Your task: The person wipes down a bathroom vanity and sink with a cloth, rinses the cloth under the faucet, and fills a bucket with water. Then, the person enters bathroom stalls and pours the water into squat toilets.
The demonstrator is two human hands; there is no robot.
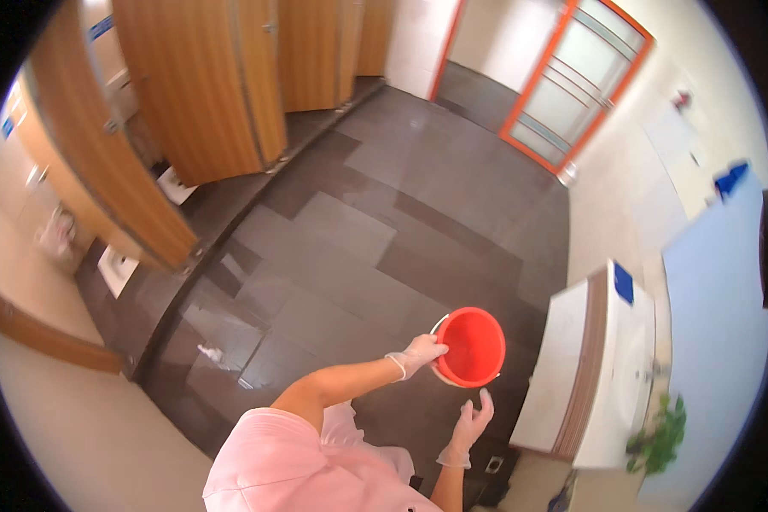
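A red bucket (473, 346) with a pale wire handle hangs in front of me above the floor, its mouth facing up toward me. It looks empty inside. My left hand (420, 355), in a thin clear glove, is closed on the bucket's left rim beside the handle. Just below the bucket, apart from it, is my right hand (469, 425), gloved the same way. Its fingers are spread and slightly curled, with nothing in them.
Wooden stall doors (192, 94) line a raised step at left, with squat toilets (117, 271) behind. A white washbasin cabinet (563, 367) with a green plant (660, 435) stands at right. An orange-framed glass door (572, 85) stands ajar at the back. The tiled floor (316, 247) shines wetly at left.
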